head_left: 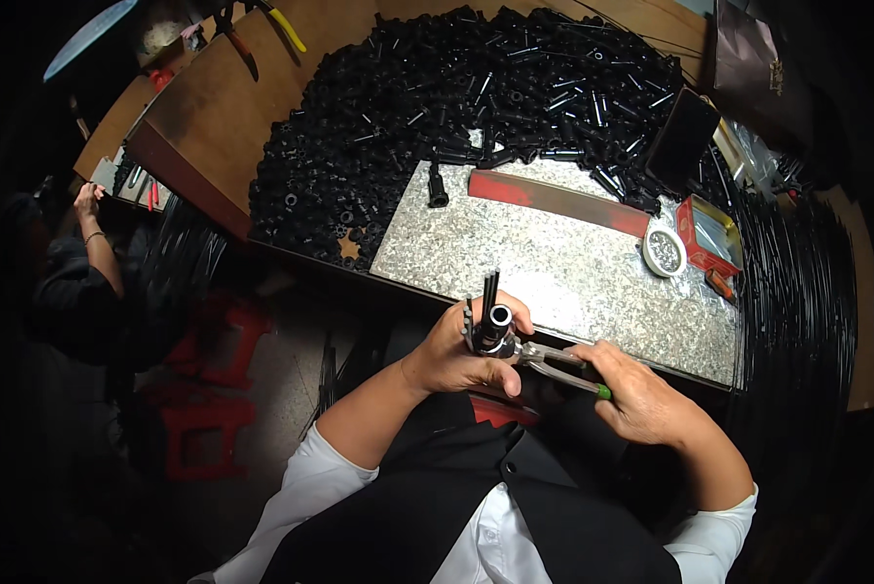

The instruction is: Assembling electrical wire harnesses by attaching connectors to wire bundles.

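Observation:
My left hand [442,355] is wrapped around a bunch of thin black rods [490,287] and a black tubular part [498,321] whose round open end faces up. In my right hand [641,394] is a pair of pliers [558,372] with metal arms and green at the handle end. Their jaws reach the tubular part beside my left thumb; whether they grip it is hard to make out. Both hands are just off the near edge of a speckled metal plate [476,253] on the bench.
A large heap of black tubular parts [476,88] covers the bench behind the plate. On the plate lie a long reddish bar [558,202], a white bowl of small pieces [665,251] and a red tin [707,237]. Long black rods [797,302] hang at right. Another person's hand [88,200] shows far left.

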Tool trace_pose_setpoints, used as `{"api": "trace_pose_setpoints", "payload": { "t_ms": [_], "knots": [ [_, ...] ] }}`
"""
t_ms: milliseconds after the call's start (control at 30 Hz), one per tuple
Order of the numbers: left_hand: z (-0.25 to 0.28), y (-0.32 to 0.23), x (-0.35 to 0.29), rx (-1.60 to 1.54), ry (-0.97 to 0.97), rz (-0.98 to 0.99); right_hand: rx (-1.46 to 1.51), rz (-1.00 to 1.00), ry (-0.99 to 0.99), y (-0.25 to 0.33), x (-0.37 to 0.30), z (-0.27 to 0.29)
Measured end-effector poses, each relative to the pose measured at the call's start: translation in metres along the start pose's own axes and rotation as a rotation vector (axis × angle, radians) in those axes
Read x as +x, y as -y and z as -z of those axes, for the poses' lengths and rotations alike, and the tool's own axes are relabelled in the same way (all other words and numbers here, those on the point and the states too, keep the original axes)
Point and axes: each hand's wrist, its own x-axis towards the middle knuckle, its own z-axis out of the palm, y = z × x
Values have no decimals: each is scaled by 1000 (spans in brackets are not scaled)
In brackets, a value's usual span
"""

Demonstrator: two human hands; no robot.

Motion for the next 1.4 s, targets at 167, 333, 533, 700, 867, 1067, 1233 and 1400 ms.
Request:
{"api": "trace_pose_setpoints", "payload": {
  "t_ms": [167,333,533,700,867,1067,1233,1400],
  "knots": [
    [-3,5,-4,-153,-83,98,183,-19,93,-4,6,-11],
    [-2,5,-6,-203,-93,134,184,-26,-4,-6,14,-22],
    [0,0,-6,-141,-66,175,86,-56,-106,-10,15,-24],
    [-1,7,-5,-29,-121,126,-133,-12,-269,-11,14,-18],
    [2,15,-2,102,-130,-50,-428,39,-505,-25,14,-4],
    [-1,8,-5,75,-153,39,-719,-82,-706,-67,20,46],
    [2,16,-7,157,-112,37,-696,-230,-608,-107,31,70],
    [-7,10,-5,110,-148,46,-780,-316,-498,-127,55,69]
  ]
}}
